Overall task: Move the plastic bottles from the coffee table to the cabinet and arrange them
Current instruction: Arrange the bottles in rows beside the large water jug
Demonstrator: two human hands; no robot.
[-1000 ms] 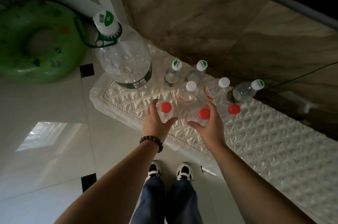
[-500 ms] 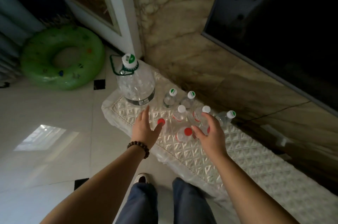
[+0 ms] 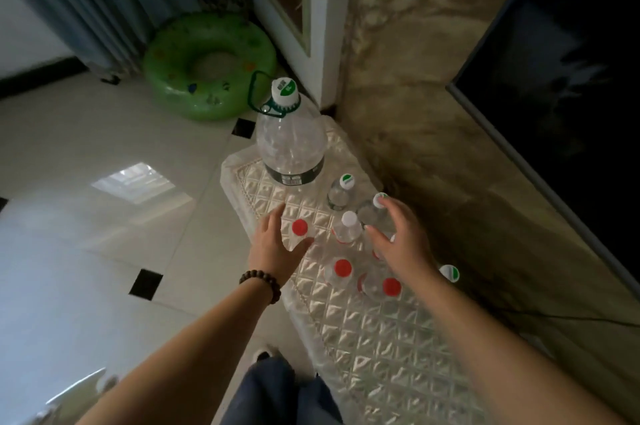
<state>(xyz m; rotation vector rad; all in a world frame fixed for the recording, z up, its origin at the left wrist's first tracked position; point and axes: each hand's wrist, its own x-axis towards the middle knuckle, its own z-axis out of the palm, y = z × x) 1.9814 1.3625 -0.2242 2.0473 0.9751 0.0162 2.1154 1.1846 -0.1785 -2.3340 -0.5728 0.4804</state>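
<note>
Bottles now stand grouped on the quilted cover of the cabinet [image 3: 374,338], and my grip on them has changed: a moment ago each hand cupped a red-capped bottle at the front of the group, and since then both have let go and reached further in. My left hand [image 3: 277,244] is half open, thumb and fingers curved round the left red-capped bottle [image 3: 300,228] and touching its side without closing on it. My right hand [image 3: 398,241] is spread wide over the back of the group, fingertips at the green-capped bottle [image 3: 375,209], holding nothing. The two other red-capped bottles [image 3: 343,268] stand free near me, a white-capped bottle [image 3: 349,227] stands between my hands, and the big jug [image 3: 289,144] sits at the far end of the surface. I judge the carrying is done and what remains is nudging them into a tidy row; these empty bottles look light and could topple if bumped.
</note>
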